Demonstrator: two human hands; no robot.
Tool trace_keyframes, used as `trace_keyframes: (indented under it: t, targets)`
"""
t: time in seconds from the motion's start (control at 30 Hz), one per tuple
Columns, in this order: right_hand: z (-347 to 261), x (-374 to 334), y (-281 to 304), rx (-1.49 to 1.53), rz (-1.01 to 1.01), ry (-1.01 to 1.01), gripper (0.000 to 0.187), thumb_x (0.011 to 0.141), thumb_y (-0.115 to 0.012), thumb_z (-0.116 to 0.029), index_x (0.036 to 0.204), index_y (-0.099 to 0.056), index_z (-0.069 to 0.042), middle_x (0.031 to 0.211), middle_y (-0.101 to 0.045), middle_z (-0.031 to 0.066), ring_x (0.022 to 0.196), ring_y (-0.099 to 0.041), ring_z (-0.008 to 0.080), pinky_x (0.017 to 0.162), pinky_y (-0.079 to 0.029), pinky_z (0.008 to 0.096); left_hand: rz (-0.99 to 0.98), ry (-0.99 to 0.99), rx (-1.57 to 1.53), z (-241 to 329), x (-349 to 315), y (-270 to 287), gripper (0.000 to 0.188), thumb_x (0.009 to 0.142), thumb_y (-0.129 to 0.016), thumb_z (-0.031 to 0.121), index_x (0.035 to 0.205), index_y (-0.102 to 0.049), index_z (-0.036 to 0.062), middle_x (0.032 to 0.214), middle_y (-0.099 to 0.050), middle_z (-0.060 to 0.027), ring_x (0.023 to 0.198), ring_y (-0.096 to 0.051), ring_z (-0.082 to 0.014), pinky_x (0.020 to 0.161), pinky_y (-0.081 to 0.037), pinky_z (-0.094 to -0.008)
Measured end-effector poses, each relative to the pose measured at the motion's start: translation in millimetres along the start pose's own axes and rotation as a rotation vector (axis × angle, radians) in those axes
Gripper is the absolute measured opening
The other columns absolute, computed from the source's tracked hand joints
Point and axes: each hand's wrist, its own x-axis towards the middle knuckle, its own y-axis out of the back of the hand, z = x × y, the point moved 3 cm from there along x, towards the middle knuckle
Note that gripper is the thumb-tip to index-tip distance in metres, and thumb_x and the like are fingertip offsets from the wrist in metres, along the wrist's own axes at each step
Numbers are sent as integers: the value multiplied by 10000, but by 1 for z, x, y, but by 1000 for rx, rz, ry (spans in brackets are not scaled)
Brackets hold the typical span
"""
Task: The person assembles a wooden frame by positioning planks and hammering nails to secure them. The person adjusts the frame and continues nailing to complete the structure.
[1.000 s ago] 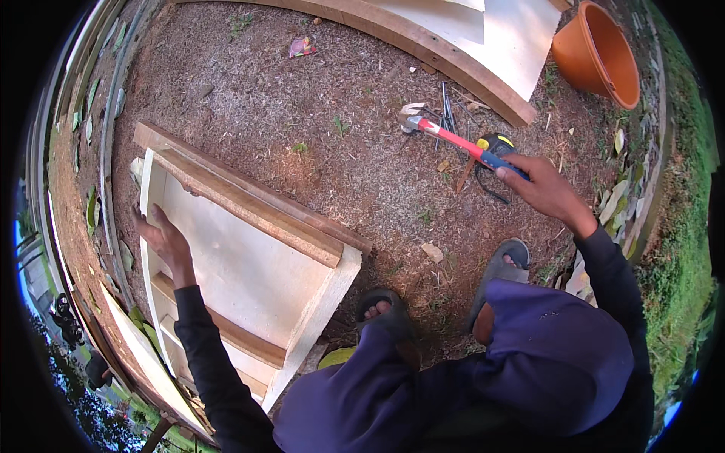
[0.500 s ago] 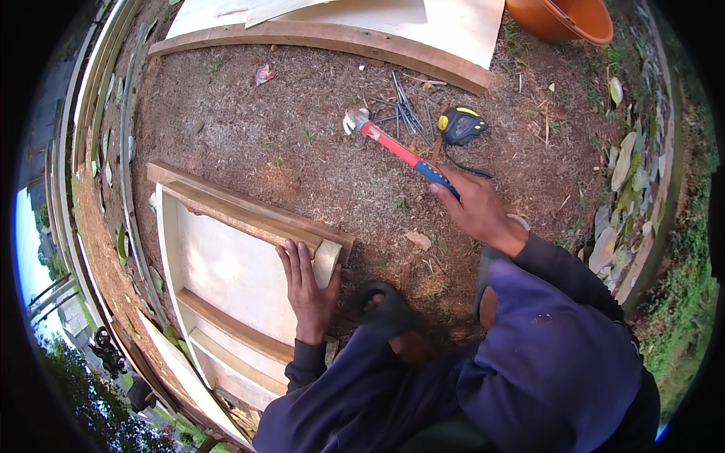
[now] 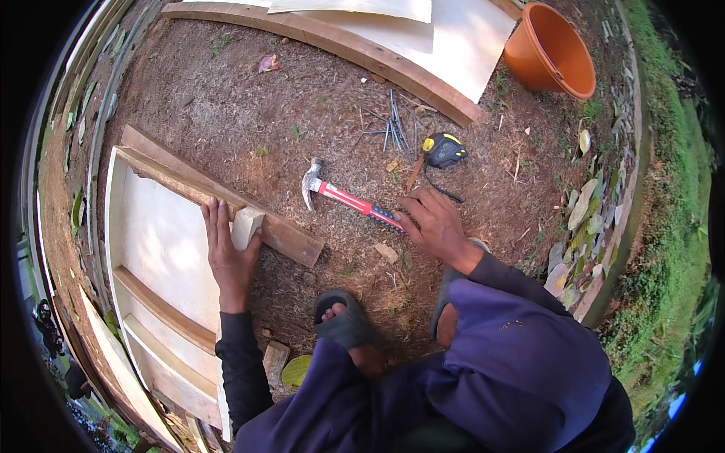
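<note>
My left hand [image 3: 230, 264] is closed over the corner of a wooden frame [image 3: 166, 170] at the left, its fingers on top of the beam and the thumb by the pale cut end. The frame has a white panel [image 3: 166, 226] and crosspieces [image 3: 162, 309]. A loose board [image 3: 291, 238] lies along the frame's far side, its end sticking out past the corner. In my right hand [image 3: 438, 230] is the end of a claw hammer's [image 3: 347, 198] red and blue handle. The hammer is low over the soil, head pointing left; whether it touches the ground I cannot tell.
Several long nails [image 3: 394, 124] and a black and yellow tape measure [image 3: 444, 149] lie beyond the hammer. A second panel with a wooden edge [image 3: 340, 45] is at the back, near an orange bucket [image 3: 559, 57]. My sandalled foot [image 3: 343, 321] stands close to the frame.
The hammer has come nearer and left in my right hand. The frame's corner, under my left hand, has shifted left against the loose board, baring more of its end. The view has also shifted.
</note>
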Motion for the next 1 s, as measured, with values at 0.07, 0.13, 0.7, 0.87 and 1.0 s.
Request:
trace_keyframes:
  t: [0.07,0.13,0.7,0.87,1.0]
  targets:
    - [16,21,0,-8,29,-42,214,912,-690,-182,1068,-688,-36,930,-623,119,893,-635,309,754,-528,432,4,9,1,2,1,-1,828,791,-822,110,1529,-452,53,1612,-411,-166,1527,-325,-353,1209,-370,-441]
    - [32,41,-2,-99,-35,-110,165,893,-680,-143,1007,-700,-24,947,-648,145,910,-652,322,739,-541,449,6,14,-2,5,1,-1,826,791,-817,121,1529,-451,55,1612,-413,-159,1529,-326,-344,1210,-370,-437]
    - [34,81,-10,-111,-227,-332,255,876,-643,-226,944,-653,19,867,-707,230,797,-697,408,707,-542,509,165,83,-113,74,-32,-2,685,848,-761,99,1470,-488,10,1542,-432,-250,1452,-408,-416,1177,-371,-497]
    - [-6,46,-4,684,-253,-422,234,971,-681,-193,1030,-604,19,859,-692,91,761,-679,172,671,-520,340,-99,304,-757,150,-41,-41,293,993,-682,189,1184,-706,-31,942,-728,-158,891,-724,-311,809,-568,-392]
    - [-48,26,-23,1125,-376,-382,106,996,-663,-67,1057,-597,-11,854,-645,3,785,-586,32,662,-479,236,-289,822,-1464,150,-56,-66,305,1051,-620,189,1239,-686,-42,1021,-717,-61,923,-674,-124,826,-565,-299]
